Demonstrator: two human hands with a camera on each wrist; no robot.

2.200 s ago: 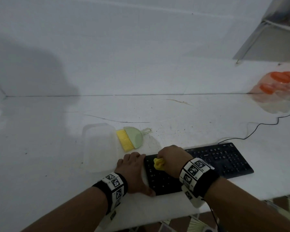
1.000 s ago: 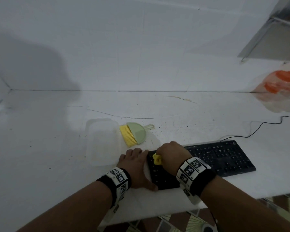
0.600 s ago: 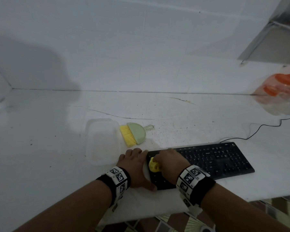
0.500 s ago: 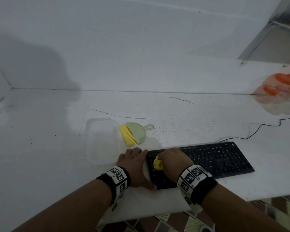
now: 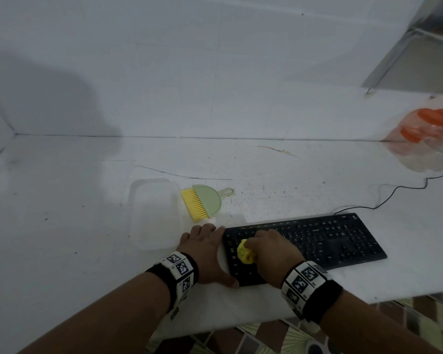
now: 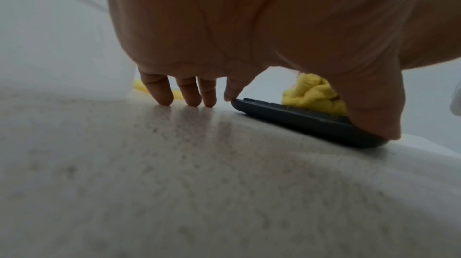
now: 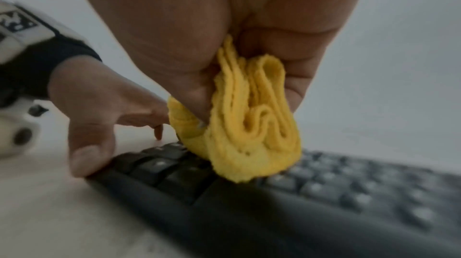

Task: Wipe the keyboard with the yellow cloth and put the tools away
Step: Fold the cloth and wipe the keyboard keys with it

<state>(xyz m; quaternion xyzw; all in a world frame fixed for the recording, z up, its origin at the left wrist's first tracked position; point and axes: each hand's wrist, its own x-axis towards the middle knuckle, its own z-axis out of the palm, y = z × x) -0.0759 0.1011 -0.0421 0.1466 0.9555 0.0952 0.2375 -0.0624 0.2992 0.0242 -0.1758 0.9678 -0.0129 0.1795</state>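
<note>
A black keyboard [image 5: 317,241] lies near the front edge of the white table [image 5: 62,226]. My right hand [image 5: 269,251] grips a bunched yellow cloth [image 5: 245,252] and presses it on the keys at the keyboard's left end; the cloth [image 7: 249,124] shows folded between thumb and fingers. My left hand [image 5: 205,249] lies flat on the table against the keyboard's left end [image 6: 299,118], fingers [image 6: 189,92] straight and the thumb at the front corner. A green hand brush with yellow bristles [image 5: 202,203] lies behind the hands.
A clear plastic container [image 5: 154,213] stands left of the brush. The keyboard's cable [image 5: 394,192] runs back right toward a bag with orange items [image 5: 427,134]. The table's front edge is just below my wrists, with tiled floor beyond.
My right hand has rubbed the cloth back and forth in small strokes over the keyboard's left end. The left hand has stayed at the keyboard's left end.
</note>
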